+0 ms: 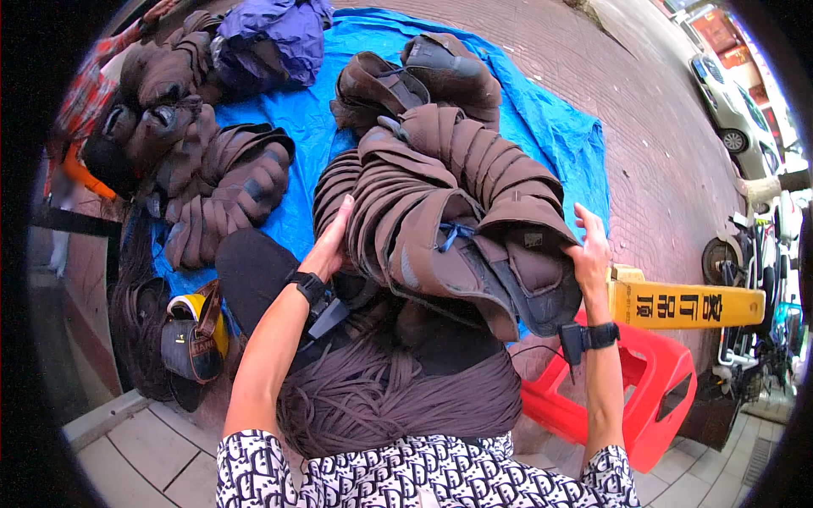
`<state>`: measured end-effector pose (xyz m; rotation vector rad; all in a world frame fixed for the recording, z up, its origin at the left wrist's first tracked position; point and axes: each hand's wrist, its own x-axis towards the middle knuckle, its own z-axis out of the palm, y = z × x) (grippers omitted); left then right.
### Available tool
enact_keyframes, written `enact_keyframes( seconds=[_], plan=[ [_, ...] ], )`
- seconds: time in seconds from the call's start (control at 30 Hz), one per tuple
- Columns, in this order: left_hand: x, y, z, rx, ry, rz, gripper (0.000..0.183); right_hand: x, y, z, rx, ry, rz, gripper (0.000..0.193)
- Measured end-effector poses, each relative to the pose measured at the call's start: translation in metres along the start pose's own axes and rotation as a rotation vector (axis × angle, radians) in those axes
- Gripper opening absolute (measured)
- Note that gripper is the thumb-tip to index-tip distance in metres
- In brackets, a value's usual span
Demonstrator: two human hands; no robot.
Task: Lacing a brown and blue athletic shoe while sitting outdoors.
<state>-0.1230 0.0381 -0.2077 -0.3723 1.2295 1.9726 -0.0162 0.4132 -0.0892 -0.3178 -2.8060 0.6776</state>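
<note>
A large bundle of brown shoe uppers, nested one inside another in curved rows, lies in front of me between my hands. My left hand presses along the bundle's left side, with some fingers hidden behind it. At the right end, my right hand holds the edge of the nearest upper, thumb against its rim and fingers partly bent. A bit of blue cord shows in the opening of one upper. Below the bundle, a thick heap of flat dark brown laces lies across my lap.
More stacked uppers lie at left on a blue tarp, near a purple bag. A red plastic stool and yellow beam stand right. Another person's checked sleeve shows far left; a car is parked far right.
</note>
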Motion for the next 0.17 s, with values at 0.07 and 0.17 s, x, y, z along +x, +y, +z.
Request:
enact_keyframes(
  seconds=[0.07, 0.17],
  plan=[
    [0.001, 0.006, 0.016, -0.021, -0.018, -0.026, 0.075, 0.0, 0.049, 0.017, 0.292, -0.096, 0.173, 0.055],
    [0.006, 0.0, 0.018, -0.151, -0.031, 0.108, 0.073, 0.006, 0.045, 0.03, 0.582, -0.285, 0.349, 0.062]
  ],
)
